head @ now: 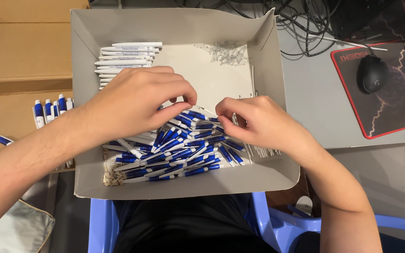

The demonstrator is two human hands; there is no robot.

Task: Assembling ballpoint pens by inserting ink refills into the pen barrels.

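Beneath both hands, a shallow grey cardboard box with a loose heap of blue-and-white pens (light, stiff, likely slick plastic, best pinched mid-barrel). Left hand and right hand curled over the heap, fingertips pinched on one pen between them.

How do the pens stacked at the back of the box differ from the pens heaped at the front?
The back pens lie parallel in a neat stack and show mostly white; the front pens lie crossed in a loose heap and show blue parts. Both hands, left and right, work over the front pens. Both groups share one box.
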